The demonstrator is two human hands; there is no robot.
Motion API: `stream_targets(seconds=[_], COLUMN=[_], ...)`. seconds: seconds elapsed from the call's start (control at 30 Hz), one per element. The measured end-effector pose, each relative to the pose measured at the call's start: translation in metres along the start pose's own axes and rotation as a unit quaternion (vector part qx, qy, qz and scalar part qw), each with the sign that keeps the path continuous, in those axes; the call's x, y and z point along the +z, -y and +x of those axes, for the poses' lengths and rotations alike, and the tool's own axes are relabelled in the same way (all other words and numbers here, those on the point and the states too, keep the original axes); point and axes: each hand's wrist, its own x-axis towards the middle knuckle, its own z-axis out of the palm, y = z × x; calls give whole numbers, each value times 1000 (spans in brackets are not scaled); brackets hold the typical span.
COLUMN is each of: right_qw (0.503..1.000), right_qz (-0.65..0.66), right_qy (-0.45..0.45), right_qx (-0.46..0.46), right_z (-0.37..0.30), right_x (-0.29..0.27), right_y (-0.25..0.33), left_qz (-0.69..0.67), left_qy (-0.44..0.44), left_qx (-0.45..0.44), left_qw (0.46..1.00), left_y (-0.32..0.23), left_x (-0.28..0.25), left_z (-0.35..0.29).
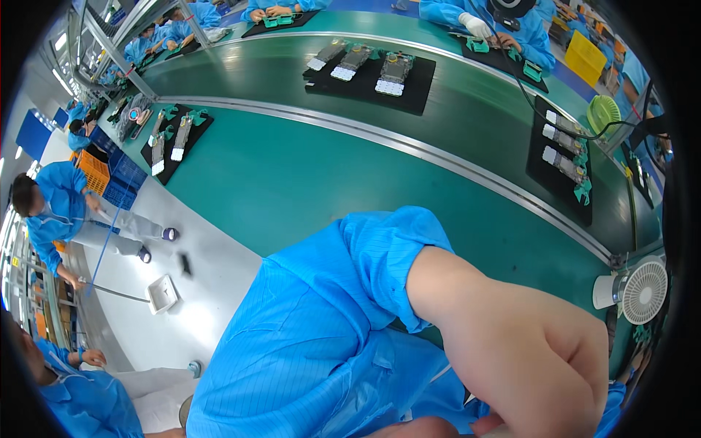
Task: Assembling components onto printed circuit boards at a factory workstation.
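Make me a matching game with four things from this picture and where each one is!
Things:
1. small white fan
2. orange crate
3. yellow box
4. white dustpan

Places:
A. on the grey floor, lower left
B. top right, behind the far workers
C. at the right edge, by the belt's end
D. left, next to blue crates

Pairs: 1-C, 2-D, 3-B, 4-A

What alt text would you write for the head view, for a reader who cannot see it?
A bare forearm in a rolled blue sleeve fills the foreground; the hands are out of view. Beyond, black trays of parts sit on a green conveyor belt, with blue-coated workers around it.
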Motion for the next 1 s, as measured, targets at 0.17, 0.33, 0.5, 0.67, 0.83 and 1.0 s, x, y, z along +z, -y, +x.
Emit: stream_targets(seconds=[0.17, 0.33, 0.5, 0.67, 0.83, 1.0], right_qw=[1000, 1000, 1000, 1000, 1000, 1000], right_qz=[-2, -3, -5, -6, -10, -10], right_qy=[7, 4, -3, -1, -6, -8], right_qx=[4, -7, -23, -13, -22, -21], right_z=[5, 10, 11, 12, 14, 18], right_x=[-6, -9, -12, -17, -20, -25], right_y=[-3, -14, -20, -19, -25, -23], left_qz=[33, 42, 8, -45, 41, 66], left_qy=[21, 35, -31, 37, -62, 8], left_qx=[14, 0, -5, 11, -63, -17], left_qw=[999, 998, 999, 998, 995, 998], left_y=[0, -7, 0, 14, -12, 3], left_x=[-5, -9, -4, -15, 1, -20], left_z=[9, 13, 21, 29, 29, 44])
